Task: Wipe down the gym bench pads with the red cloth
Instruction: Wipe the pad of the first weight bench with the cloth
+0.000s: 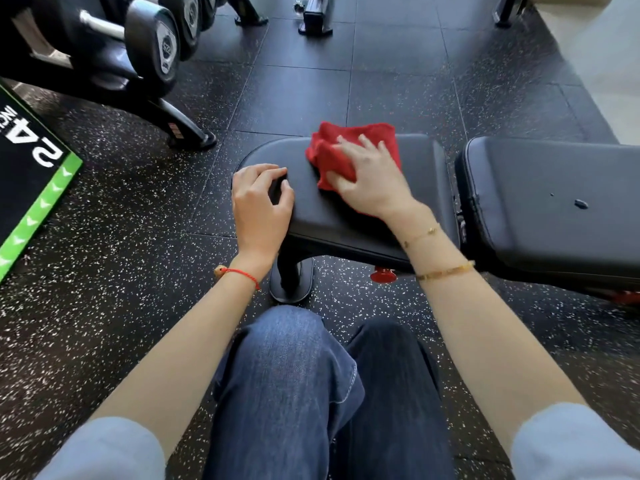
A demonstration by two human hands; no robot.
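Note:
A black gym bench stands across the middle of the view, with a small seat pad [426,174] and a longer back pad [554,209] to its right. The red cloth [346,143] lies bunched on the seat pad. My right hand [367,178] lies flat on the cloth with fingers spread, pressing it to the pad. My left hand [259,202] rests on the seat pad's left end, fingers curled over the rounded edge. The near part of the cloth is hidden under my right hand.
A dumbbell rack [138,64] with several dumbbells stands at the far left. A black and green mat [31,174] lies at the left edge. The bench foot [292,282] and a red knob [383,274] sit below the seat. My knees in jeans [311,375] are close to the bench.

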